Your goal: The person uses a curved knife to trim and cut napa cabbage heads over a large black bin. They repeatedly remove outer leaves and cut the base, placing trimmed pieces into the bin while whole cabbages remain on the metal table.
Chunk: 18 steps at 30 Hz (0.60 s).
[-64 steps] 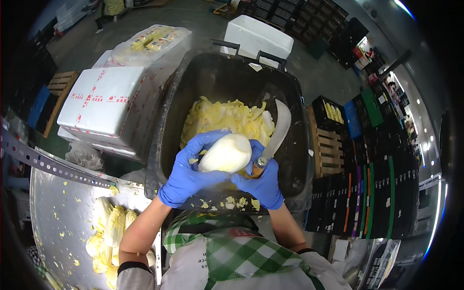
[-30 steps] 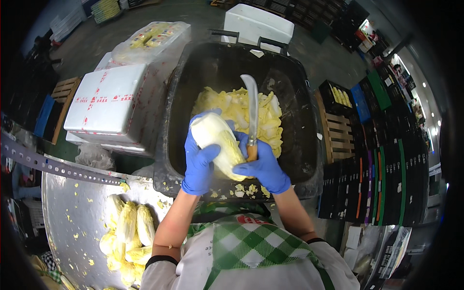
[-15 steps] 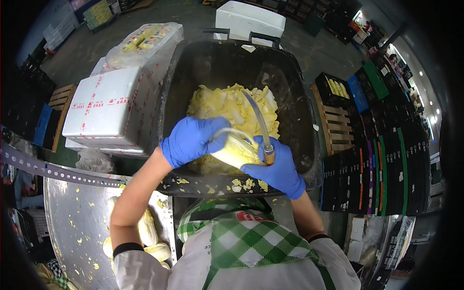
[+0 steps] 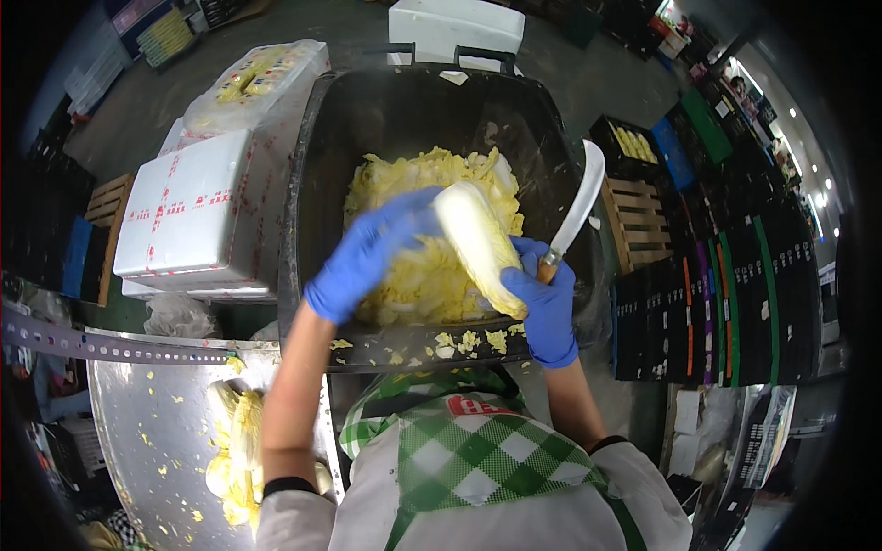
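In the head view, my right hand (image 4: 544, 308), in a blue glove, grips a pale napa cabbage (image 4: 473, 239) and the wooden handle of a curved knife (image 4: 581, 197), whose blade points up and away from the cabbage. My left hand (image 4: 372, 253), also gloved, is at the upper left of the cabbage with its fingers stretched out and blurred; it does not appear to grip it. Both hands are over a large black bin (image 4: 317, 147) holding a heap of yellow leaf trimmings (image 4: 390, 275), with scraps along its near rim.
Several cabbages (image 4: 243, 432) lie on a metal table (image 4: 147, 422) at lower left. White foam boxes (image 4: 184, 207) and a bagged package (image 4: 253, 78) stand left, another foam box (image 4: 459, 23) behind the bin. Wooden pallets (image 4: 634, 220) and stacked black crates (image 4: 717, 312) are at right.
My left hand has loosened from the cabbage and moved up it. The cabbage now stands more upright in my right hand, and the knife has swung outward to the right.
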Each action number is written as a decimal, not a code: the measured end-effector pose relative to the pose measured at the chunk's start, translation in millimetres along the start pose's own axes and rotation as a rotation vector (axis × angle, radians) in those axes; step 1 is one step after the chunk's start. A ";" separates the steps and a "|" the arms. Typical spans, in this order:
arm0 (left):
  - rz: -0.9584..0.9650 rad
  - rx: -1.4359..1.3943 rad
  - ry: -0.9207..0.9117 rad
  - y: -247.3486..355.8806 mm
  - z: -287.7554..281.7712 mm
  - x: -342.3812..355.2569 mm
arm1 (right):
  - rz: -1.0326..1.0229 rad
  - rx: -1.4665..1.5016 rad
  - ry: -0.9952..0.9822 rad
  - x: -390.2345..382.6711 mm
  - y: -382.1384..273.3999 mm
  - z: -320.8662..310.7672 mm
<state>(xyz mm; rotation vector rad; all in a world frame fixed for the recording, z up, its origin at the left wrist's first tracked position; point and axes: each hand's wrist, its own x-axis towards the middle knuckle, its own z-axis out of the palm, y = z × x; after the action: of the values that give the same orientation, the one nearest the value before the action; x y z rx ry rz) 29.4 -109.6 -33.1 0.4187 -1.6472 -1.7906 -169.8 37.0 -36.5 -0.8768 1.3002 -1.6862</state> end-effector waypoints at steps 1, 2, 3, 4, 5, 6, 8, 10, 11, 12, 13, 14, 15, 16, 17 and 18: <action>0.004 -0.009 0.059 1.0 22.6 -11.2 | 0.067 0.129 -0.069 -1.2 -0.6 1.2; -0.006 -0.044 0.094 1.9 40.4 -21.4 | 0.136 0.259 -0.142 -2.6 -1.9 3.5; 0.011 -0.079 0.134 2.9 53.5 -29.5 | 0.206 0.389 -0.220 -4.0 -4.1 6.4; 0.004 -0.203 0.239 4.3 61.9 -35.9 | 0.177 0.374 -0.338 -3.9 -6.2 10.7; 0.006 -0.326 0.342 5.4 67.3 -41.7 | 0.169 0.261 -0.297 -5.0 -9.1 15.2; 0.071 -0.286 0.450 7.0 67.9 -46.1 | 0.159 0.149 -0.255 -4.6 -12.3 19.5; 0.107 -0.101 0.561 10.6 65.6 -53.3 | -0.021 0.003 -0.252 -2.0 -17.6 28.3; 0.154 -0.013 0.546 13.3 63.9 -58.8 | -0.091 -0.021 -0.358 -0.1 -20.2 35.7; 0.158 0.000 0.536 14.1 64.3 -61.1 | -0.132 -0.020 -0.406 0.4 -20.7 38.4; 0.167 0.014 0.508 14.4 64.5 -62.8 | -0.151 -0.062 -0.484 1.8 -20.4 41.0; 0.148 -0.037 0.497 14.2 65.1 -64.1 | -0.161 -0.101 -0.489 2.4 -19.9 42.4; 0.134 -0.088 0.471 13.7 65.5 -65.2 | -0.171 -0.142 -0.496 3.1 -18.5 43.9; 0.126 -0.151 0.430 12.8 66.0 -66.1 | -0.189 -0.197 -0.507 3.7 -17.2 44.2; 0.125 -0.153 0.425 11.9 65.5 -67.0 | -0.212 -0.189 -0.507 4.2 -15.2 44.6; 0.125 -0.114 0.430 11.0 64.9 -67.7 | -0.225 -0.197 -0.527 5.1 -13.5 44.1; 0.138 -0.085 0.420 10.2 64.0 -68.5 | -0.239 -0.204 -0.546 5.7 -11.8 43.5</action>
<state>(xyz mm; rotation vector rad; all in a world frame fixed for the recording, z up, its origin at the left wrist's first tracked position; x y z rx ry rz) 41.4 -16.2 -26.8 0.5828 -1.2715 -1.5389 -136.0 15.8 -15.0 -1.5395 1.0242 -1.3546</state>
